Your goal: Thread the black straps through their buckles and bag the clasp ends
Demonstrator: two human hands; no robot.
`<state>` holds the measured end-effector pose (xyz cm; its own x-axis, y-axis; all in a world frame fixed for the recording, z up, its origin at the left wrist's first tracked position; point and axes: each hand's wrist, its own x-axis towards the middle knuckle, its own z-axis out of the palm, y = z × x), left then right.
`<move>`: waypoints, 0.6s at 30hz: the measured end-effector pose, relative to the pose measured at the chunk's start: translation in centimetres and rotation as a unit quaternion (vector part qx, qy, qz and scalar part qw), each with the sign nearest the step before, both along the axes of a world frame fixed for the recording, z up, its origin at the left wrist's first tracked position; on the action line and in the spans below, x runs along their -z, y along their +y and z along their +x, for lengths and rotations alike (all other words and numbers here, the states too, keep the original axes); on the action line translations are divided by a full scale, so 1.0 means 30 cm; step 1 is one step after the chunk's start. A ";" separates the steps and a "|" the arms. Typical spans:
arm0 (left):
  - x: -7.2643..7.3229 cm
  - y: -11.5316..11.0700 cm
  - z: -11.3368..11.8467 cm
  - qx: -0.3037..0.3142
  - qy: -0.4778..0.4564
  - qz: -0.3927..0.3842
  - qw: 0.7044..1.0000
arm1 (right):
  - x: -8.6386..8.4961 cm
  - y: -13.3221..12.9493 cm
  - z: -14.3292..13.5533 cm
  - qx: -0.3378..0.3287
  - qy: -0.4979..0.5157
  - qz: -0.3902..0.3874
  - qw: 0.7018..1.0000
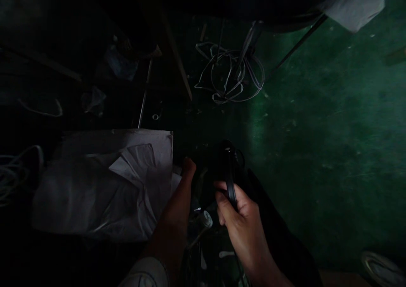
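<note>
The scene is very dark. My right hand (242, 219) is closed around a black strap or handle (229, 168) that rises in a loop from a dark bag-like object (272, 219) below me. My left hand (182, 191) reaches down beside it, fingers pointing away from me, next to the edge of crumpled grey plastic sheeting (104, 185). Whether the left hand holds anything is hidden in the dark. A small pale cap-like item (206, 219) shows between my two hands.
Green floor (333, 130) spreads to the right. A tangle of pale straps or wire (231, 73) lies ahead around thin metal legs. A grey cloth (355, 1) hangs at the top right. A coil of white cord (15, 172) lies at the left, a shoe (382, 270) at the bottom right.
</note>
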<state>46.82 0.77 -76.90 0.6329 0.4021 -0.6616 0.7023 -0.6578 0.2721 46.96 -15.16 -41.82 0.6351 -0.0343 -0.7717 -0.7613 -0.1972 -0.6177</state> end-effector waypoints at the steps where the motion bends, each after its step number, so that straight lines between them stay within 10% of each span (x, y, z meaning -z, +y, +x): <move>1: -0.023 0.003 -0.020 -0.022 0.000 0.017 1.000 | -0.004 -0.004 0.000 -0.002 -0.009 -0.003 1.000; 12: -0.493 0.005 -0.486 -0.116 -0.047 0.125 0.984 | -0.003 0.006 0.010 0.046 -0.119 0.020 0.992; 18: -0.527 -0.013 -0.713 -0.018 0.017 0.057 0.998 | 0.013 -0.017 -0.026 0.052 -0.100 0.035 0.993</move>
<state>25.42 0.37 -61.10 0.5947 0.4989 -0.6304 0.7338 -0.6572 0.1722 46.18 -15.67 -42.22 0.7722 -0.0586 -0.6327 -0.6354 -0.0744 -0.7686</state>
